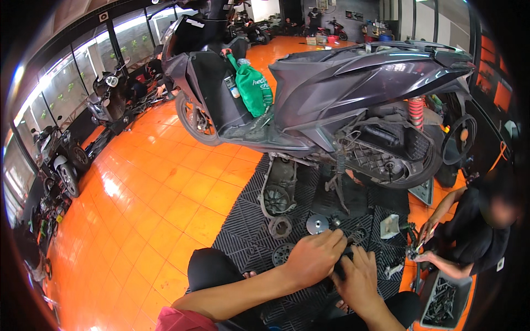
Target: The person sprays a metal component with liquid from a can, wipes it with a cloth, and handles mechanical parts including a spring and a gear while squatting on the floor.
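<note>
Over a black ribbed mat [234,231], my left hand [317,256] and my right hand [358,278] meet close together. Both have their fingers curled round a small dark part [346,255], mostly hidden by the fingers; its kind I cannot make out. Just beyond the hands lies a shiny metal disc [317,224]. Left of that are a grey ring-shaped part [280,227] and a round slotted part [281,255]. Further off on the mat rests a long metal engine cover [279,190].
A dark scooter [353,83] with its side mechanism exposed stands ahead, a green bag [252,91] hanging on it. At right a co-worker [469,226] crouches, handling a dark part, near a grey tool bin [446,300]. A white container [389,226] sits on the mat.
</note>
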Action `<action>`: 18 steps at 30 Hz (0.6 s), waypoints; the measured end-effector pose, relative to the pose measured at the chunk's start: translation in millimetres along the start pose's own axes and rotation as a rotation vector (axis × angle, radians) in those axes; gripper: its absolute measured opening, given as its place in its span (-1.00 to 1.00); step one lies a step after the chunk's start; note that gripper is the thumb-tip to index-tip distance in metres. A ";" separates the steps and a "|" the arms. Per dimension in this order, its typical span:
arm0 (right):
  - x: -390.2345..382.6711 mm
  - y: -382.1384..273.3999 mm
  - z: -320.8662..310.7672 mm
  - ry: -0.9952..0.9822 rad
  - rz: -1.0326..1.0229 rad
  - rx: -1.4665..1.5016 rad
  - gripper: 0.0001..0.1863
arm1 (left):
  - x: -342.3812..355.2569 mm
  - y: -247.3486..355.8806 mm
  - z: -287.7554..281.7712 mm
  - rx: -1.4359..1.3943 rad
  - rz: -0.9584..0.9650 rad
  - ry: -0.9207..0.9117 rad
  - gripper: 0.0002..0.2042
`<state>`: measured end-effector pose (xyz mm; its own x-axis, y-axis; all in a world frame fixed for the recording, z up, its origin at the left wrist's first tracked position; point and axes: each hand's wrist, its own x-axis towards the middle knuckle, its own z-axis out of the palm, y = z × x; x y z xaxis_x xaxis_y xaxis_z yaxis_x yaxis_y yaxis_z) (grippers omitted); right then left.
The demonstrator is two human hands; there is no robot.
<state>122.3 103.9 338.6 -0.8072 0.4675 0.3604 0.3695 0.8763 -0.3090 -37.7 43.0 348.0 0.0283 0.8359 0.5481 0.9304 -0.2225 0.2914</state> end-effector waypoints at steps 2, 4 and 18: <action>1.6 5.8 4.7 -0.007 -0.015 -0.014 -0.64 | -2.2 -3.7 4.3 -0.018 -0.019 -0.040 -0.64; 1.8 9.2 5.1 -0.014 0.043 -0.003 -0.63 | -1.6 -3.0 1.6 -0.014 -0.029 -0.054 -0.68; 9.5 28.7 -16.8 0.086 0.740 1.464 -0.73 | 22.7 -17.4 -56.1 -0.440 -0.468 0.355 -0.84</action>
<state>133.0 135.5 348.0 -0.6185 0.7582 -0.2063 -0.1242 -0.3536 -0.9271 -73.8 37.7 399.4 -0.5256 0.6968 0.4880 0.5810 -0.1249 0.8042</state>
